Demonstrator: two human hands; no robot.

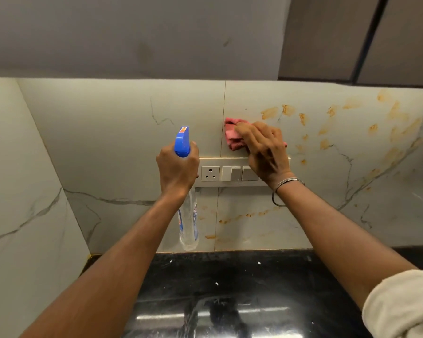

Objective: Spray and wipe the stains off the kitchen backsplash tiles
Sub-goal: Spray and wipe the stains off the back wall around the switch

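A cloth (231, 136) is being clutched against the tiles (132, 113) by the right hand (264, 152), a bottle (182, 141) being gripped ready by the left hand (177, 170).

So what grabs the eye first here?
The orange-brown stains spattered across the right side of the backsplash tiles. Next, the right hand holding a pink cloth against the tile just above the switch panel, and the left hand gripping a blue-headed spray bottle to its left.
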